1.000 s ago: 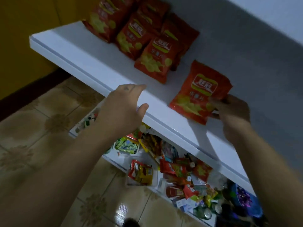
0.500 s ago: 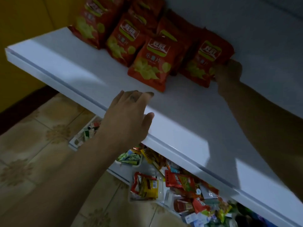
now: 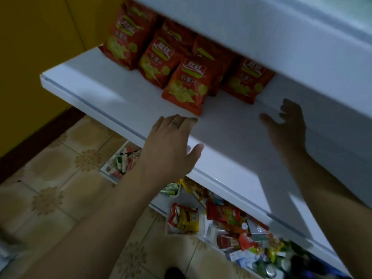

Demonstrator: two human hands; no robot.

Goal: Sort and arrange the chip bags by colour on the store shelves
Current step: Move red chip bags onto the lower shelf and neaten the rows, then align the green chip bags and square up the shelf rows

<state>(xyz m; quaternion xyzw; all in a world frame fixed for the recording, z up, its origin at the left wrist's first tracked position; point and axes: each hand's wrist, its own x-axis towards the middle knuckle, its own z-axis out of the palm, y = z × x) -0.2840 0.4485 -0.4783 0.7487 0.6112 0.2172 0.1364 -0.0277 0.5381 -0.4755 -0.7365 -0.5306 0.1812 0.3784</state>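
Head view: my right hand (image 3: 287, 127) is pulling back off the rightmost bag (image 3: 247, 81). A second ago I was carrying that bag, and half a second ago I was pushing it in beside the others. Now the hand is holding nothing, fingers spread wide, hovering over the white shelf (image 3: 112, 97) just in front of the bag and apart from it. The bag is leaning at the right end of the red chip bags (image 3: 157, 61), its top hidden under the upper shelf (image 3: 261, 27). I'm judging one more red as sorted and this placing done, so another bag needs fetching next. My left hand (image 3: 171, 146) is still resting on the shelf's front edge, flat and holding nothing, thumb out. Its fingertips are lying near the front bag (image 3: 187, 85), and I can't tell whether they are touching it. The shelf surface is looking smooth and white. Below it, mixed snack packets (image 3: 227, 218) are lying jumbled. There is a tiled floor (image 3: 60, 188) and a yellow wall (image 3: 40, 47), and the light is dim.
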